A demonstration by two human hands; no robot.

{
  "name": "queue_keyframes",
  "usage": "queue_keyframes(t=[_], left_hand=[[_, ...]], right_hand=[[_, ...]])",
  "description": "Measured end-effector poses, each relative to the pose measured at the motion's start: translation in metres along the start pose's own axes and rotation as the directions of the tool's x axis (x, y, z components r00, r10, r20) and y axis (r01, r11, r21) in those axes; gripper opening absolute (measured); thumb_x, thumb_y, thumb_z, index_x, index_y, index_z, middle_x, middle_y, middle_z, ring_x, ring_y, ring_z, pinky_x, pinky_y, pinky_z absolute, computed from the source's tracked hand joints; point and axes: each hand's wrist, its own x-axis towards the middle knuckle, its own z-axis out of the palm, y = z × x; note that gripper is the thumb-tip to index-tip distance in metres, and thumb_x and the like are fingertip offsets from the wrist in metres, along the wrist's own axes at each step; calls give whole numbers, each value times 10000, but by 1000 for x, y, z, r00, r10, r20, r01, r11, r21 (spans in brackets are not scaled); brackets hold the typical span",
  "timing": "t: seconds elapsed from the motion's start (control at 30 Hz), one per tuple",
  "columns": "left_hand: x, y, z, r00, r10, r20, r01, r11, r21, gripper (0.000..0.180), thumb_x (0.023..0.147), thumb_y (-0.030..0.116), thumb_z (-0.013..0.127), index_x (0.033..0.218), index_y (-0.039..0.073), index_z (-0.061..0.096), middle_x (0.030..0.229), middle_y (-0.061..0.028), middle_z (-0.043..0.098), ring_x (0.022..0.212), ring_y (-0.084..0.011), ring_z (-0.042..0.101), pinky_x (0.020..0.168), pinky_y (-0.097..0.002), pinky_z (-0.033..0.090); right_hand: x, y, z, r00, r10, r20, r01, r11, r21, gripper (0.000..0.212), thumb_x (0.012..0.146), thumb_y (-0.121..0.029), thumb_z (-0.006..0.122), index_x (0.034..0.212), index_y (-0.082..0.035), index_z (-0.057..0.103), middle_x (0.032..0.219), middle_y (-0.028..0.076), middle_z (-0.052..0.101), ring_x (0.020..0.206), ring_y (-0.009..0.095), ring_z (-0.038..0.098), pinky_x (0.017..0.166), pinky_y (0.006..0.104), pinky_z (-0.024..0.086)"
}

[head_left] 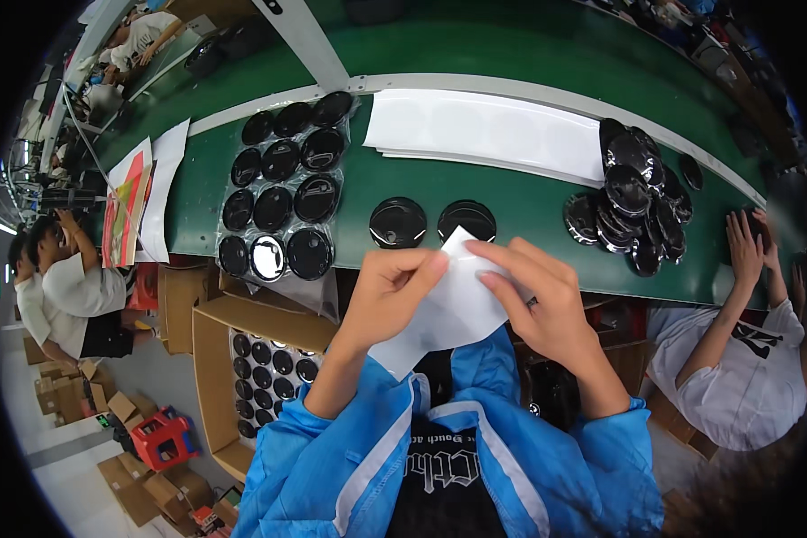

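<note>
My left hand [393,291] pinches the corner of a white translucent sheet [457,314] between thumb and fingers. Close beside it, my right hand [538,291] grips the same sheet near its top corner. The sheet hangs down in front of my blue jacket. Just beyond my hands, two glossy black round discs [398,222] lie side by side on the green table [368,188]. The sheet's tip slightly overlaps the right-hand disc [467,220].
Black discs in a clear plastic tray [278,206] lie at left. A disc heap [632,193] is at right, white sheets [484,130] along the back rail. An open carton [208,377] of discs stands below left. A co-worker's hands [746,247] are at far right.
</note>
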Motion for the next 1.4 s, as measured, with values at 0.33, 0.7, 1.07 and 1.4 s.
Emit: queue_keyframes(t=[0.33, 0.7, 1.07, 1.4], left_hand=[[-24, -21, -2, 1000, 1, -9, -1, 999, -41, 149, 1064, 43, 718, 1103, -76, 798, 903, -29, 713, 774, -32, 546, 635, -226, 404], [-22, -42, -16, 984, -134, 120, 163, 946, -279, 136, 1055, 9, 709, 1104, -69, 809, 985, -63, 754, 823, -57, 615, 675, -228, 448], [-19, -45, 2, 991, -122, 47, 130, 951, -280, 123, 1034, -18, 717, 1071, -67, 824, 1019, -90, 751, 837, -89, 625, 698, -253, 450], [-27, -51, 10, 990, -123, -63, 112, 980, -162, 116, 1037, 2, 737, 1076, -82, 806, 970, -66, 744, 824, -50, 612, 671, -225, 454]], right_hand=[[-1, 2, 37, 982, -173, -76, 163, 978, -132, 328, 846, 36, 846, 1166, -17, 803, 1016, 123, 740, 845, 279, 750, 696, 372, 601], [-23, 8, 60, 993, -22, -120, 26, 999, 31, 309, 856, 47, 848, 1160, 13, 800, 1007, 142, 776, 825, 259, 747, 685, 342, 585], [-19, 19, 46, 995, -88, -40, 86, 995, -49, 288, 839, 86, 818, 1119, 22, 799, 1003, 136, 769, 812, 258, 737, 642, 338, 574], [-25, 24, 47, 910, -413, -27, 358, 819, -450, 290, 729, -52, 775, 1015, -11, 792, 1038, 73, 738, 940, 249, 736, 723, 357, 641]])
